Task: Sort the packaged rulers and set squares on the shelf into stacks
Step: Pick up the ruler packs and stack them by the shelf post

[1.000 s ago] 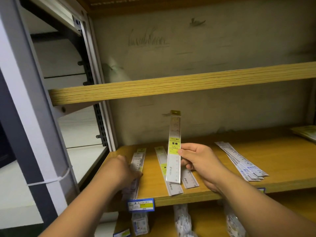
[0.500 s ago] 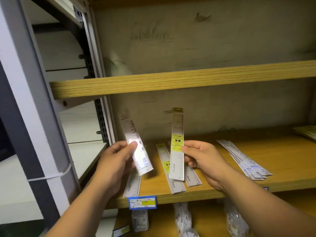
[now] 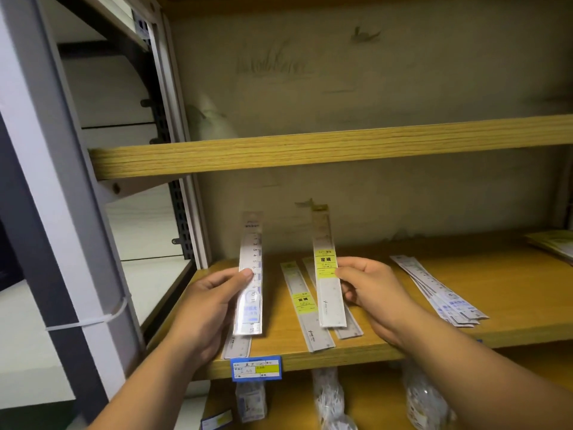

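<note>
Left grip (image 3: 214, 293) grasps a blue-labelled ruler (image 3: 250, 287), right grip (image 3: 369, 290) a yellow-labelled ruler (image 3: 327, 274); slick sleeves risk slipping onto the shelf (image 3: 387, 347), mixing stacks.

Both hands raised (fingers (image 3: 245, 276) pinched shut)
</note>
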Available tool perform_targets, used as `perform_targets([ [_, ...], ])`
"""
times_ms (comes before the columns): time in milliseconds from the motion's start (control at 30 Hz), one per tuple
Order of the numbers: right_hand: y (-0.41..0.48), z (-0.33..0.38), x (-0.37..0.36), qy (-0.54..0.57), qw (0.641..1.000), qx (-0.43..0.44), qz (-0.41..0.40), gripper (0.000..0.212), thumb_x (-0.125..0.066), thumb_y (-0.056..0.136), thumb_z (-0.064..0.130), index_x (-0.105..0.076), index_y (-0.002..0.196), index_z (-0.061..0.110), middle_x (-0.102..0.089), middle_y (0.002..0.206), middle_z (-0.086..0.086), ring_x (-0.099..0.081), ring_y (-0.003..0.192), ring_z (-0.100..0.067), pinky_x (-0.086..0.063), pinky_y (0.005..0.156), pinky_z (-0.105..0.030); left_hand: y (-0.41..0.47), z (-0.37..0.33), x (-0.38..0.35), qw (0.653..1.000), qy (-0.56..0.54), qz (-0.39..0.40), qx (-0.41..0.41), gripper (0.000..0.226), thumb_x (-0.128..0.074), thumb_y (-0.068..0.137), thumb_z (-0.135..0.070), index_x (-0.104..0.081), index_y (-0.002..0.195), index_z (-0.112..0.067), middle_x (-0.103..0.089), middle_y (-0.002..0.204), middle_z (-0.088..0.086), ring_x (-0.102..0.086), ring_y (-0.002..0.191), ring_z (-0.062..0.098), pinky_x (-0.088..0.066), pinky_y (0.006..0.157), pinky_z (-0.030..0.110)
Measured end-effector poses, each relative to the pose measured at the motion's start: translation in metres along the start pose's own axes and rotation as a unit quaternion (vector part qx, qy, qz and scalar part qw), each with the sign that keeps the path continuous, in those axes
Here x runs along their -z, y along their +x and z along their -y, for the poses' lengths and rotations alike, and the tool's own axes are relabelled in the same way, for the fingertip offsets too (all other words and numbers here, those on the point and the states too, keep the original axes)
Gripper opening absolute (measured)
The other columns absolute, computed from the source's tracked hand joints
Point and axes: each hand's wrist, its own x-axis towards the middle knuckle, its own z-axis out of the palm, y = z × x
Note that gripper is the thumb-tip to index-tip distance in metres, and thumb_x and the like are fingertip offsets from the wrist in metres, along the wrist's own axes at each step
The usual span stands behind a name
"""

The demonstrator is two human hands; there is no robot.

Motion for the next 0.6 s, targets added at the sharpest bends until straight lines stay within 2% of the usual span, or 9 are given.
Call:
perform_targets([
  [100,0.004,0.002,0.005,0.001,0.999,-0.042,0.003,0.021,-0.060,0.101,0.014,-0.076,0.116,0.013,-0.082,0.096,-0.011,-0.064,0.078,-0.019,-0.052,0.076,-0.033,0.001,0.000,0.001,1.000,0.001,0.007,0.006,0.023,-0.074,0.089,-0.022,-0.078,0.109,-0.012,-0.081,0.099,0.016,-0.079,0.083,0.029,-0.060,0.072,0.040],
  [167,0.007,0.004,0.012,-0.012,0.998,-0.066,0.005,0.022,-0.061,0.100,0.012,-0.075,0.116,0.009,-0.081,0.098,-0.015,-0.061,0.079,-0.021,-0.051,0.080,-0.036,0.001,-0.001,0.001,1.000,-0.003,0.007,0.009,0.020,-0.074,0.090,-0.020,-0.078,0.107,-0.012,-0.081,0.097,0.015,-0.079,0.082,0.028,-0.060,0.071,0.039],
  [300,0.008,0.009,0.024,-0.100,0.992,-0.069,0.027,0.021,-0.064,0.099,0.013,-0.076,0.116,0.010,-0.081,0.094,-0.015,-0.066,0.076,-0.023,-0.055,0.075,-0.034,0.002,-0.003,0.000,1.000,-0.014,0.006,0.009,0.017,-0.074,0.090,-0.017,-0.079,0.104,-0.011,-0.081,0.096,0.016,-0.079,0.082,0.029,-0.061,0.070,0.038],
  [400,0.001,0.013,0.021,-0.157,0.985,-0.053,0.039,0.017,-0.066,0.098,0.013,-0.075,0.112,0.013,-0.083,0.088,-0.006,-0.073,0.066,-0.010,-0.057,0.062,-0.023,0.001,-0.003,0.000,1.000,-0.012,0.007,0.010,0.018,-0.074,0.089,-0.017,-0.078,0.106,-0.011,-0.082,0.094,0.015,-0.078,0.078,0.027,-0.061,0.066,0.036],
  [467,-0.003,0.013,0.019,-0.176,0.983,-0.040,0.029,0.018,-0.067,0.096,0.010,-0.074,0.113,0.012,-0.082,0.082,-0.004,-0.070,0.058,-0.004,-0.054,0.056,-0.018,0.001,-0.003,0.000,1.000,-0.011,0.006,0.010,0.019,-0.074,0.089,-0.016,-0.078,0.107,-0.010,-0.082,0.094,0.015,-0.078,0.075,0.025,-0.060,0.062,0.033],
  [600,-0.006,0.010,0.016,-0.222,0.975,-0.013,-0.006,0.018,-0.067,0.096,0.012,-0.073,0.112,0.017,-0.080,0.079,-0.002,-0.066,0.055,-0.004,-0.052,0.054,-0.018,0.002,-0.003,0.001,1.000,-0.004,0.005,0.009,0.020,-0.074,0.090,-0.017,-0.077,0.108,-0.011,-0.082,0.093,0.014,-0.079,0.074,0.024,-0.059,0.059,0.031],
])
